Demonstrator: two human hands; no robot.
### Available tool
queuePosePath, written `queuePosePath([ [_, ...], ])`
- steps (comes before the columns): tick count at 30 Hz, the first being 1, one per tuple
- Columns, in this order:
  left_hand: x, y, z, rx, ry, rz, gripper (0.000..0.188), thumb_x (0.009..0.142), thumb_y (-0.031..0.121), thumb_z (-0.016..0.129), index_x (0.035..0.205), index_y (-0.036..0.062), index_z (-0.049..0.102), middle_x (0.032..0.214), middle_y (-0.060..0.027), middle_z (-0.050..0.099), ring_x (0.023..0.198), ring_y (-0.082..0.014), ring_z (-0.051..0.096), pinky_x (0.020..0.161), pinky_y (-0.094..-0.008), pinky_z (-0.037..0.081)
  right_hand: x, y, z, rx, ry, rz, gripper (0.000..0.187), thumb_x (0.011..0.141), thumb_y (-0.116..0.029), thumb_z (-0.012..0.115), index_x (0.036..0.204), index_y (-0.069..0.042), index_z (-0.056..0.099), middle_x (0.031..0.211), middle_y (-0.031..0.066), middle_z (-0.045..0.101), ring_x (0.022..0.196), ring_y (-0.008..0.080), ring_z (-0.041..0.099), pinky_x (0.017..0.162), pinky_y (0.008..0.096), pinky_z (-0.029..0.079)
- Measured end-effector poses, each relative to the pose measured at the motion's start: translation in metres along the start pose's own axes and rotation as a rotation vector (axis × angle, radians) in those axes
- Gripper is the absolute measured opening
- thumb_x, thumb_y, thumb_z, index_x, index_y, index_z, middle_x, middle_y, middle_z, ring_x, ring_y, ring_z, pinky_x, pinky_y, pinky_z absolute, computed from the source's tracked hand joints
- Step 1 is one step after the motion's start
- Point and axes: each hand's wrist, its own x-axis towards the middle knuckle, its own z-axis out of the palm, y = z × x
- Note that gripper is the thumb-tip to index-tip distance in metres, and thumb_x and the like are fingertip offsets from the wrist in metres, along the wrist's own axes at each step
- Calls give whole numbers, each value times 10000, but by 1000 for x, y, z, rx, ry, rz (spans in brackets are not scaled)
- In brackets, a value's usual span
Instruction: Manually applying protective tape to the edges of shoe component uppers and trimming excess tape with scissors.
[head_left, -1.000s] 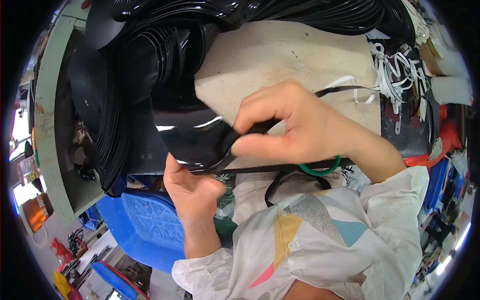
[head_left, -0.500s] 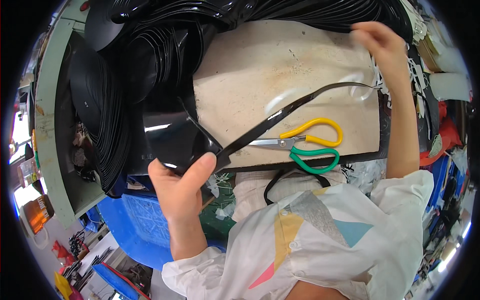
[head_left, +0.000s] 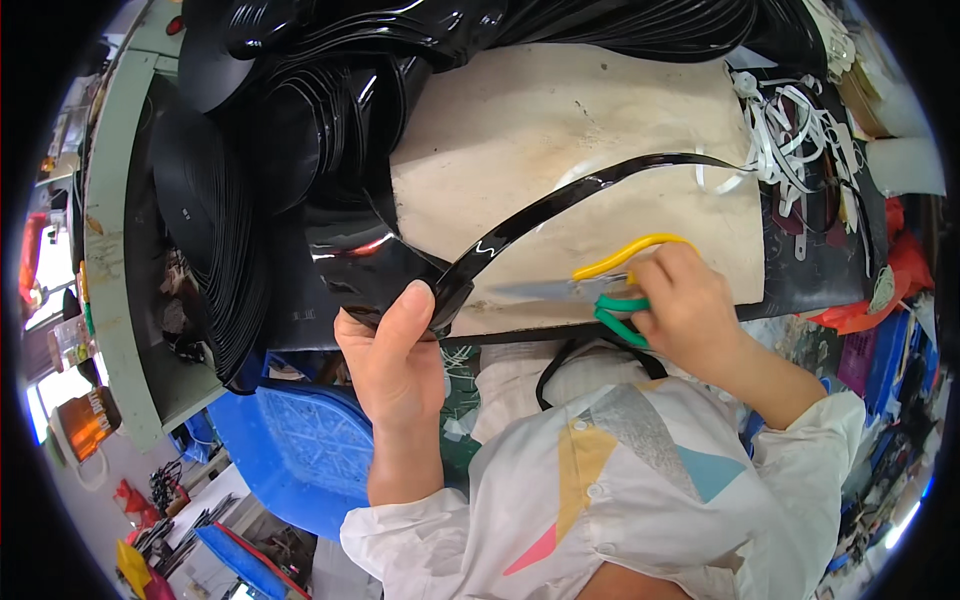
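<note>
The near end of a glossy black strap (head_left: 560, 209) is pinched against a glossy black panel (head_left: 350, 262) by the left hand (head_left: 393, 365), thumb on top, other fingers mostly hidden beneath. The handles of a pair of scissors (head_left: 555, 290) are grasped by the right hand (head_left: 690, 310); whether the loops are threaded by its fingers cannot be told. The blades are blurred, pointed left toward the left thumb, the long axis laid roughly crosswise over the near part of a pale board (head_left: 500, 110). Beyond them the strap is arched up and rightward across the board, its far end lost beside a tangle of white strips (head_left: 790, 145). Stacked black sheets (head_left: 215, 250) are crowded at left. Below, a blue plastic basin (head_left: 300, 430) is partly covered by the left forearm (head_left: 408, 470); its patterned floor is seen. In the grey-green open compartment (head_left: 115, 260) at far left, dark items (head_left: 185, 325) are held in shadow, hard to make out.
</note>
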Motion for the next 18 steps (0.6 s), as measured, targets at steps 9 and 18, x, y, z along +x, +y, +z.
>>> queuePosePath([
  [9, -4, -6, 18, -115, 0, 10, 328, 832, 94, 561, 1152, 34, 519, 1043, -62, 606, 936, -178, 595, 845, -330, 464, 16, -17, -5, 550, -7, -73, 598, 553, -400, 833, 841, 16, 515, 771, 141, 537, 656, 327, 534, 581, 377, 444],
  [18, -5, -9, 19, -94, 24, 30, 296, 835, 99, 568, 1125, 51, 533, 1007, -51, 612, 910, -169, 599, 801, -325, 477, 23, -24, 5, 385, 188, -142, 582, 563, -451, 815, 718, -13, 465, 643, 121, 487, 540, 288, 497, 468, 345, 416],
])
